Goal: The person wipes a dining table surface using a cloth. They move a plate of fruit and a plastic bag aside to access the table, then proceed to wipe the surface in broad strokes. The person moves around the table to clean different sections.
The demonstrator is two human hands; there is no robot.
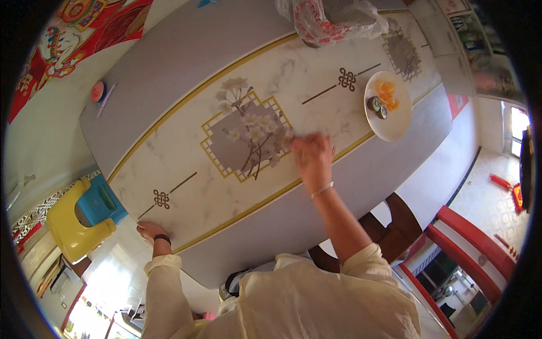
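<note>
A marbled white table runner (182,140) with gold borders, printed flowers and knot motifs lies along a grey table (237,224). At the runner's near left corner rests my left hand (150,233), wearing a dark beaded bracelet; its fingers are partly hidden, and whether they grip the edge is unclear. My right hand (315,159), with a silver bangle on the wrist, is over the runner beside the printed flowers and blurred by motion. To its right stands a white plate (391,127) with peeled orange segments (386,94) and two sushi rolls (377,106).
A clear plastic bag (334,25) with red print sits at the far edge. Left of the table are a yellow plastic chair (67,216) and a blue one (95,203). A small pink-and-blue bowl (98,92) lies at the far left. A dark wooden chair (398,233) stands near my right arm.
</note>
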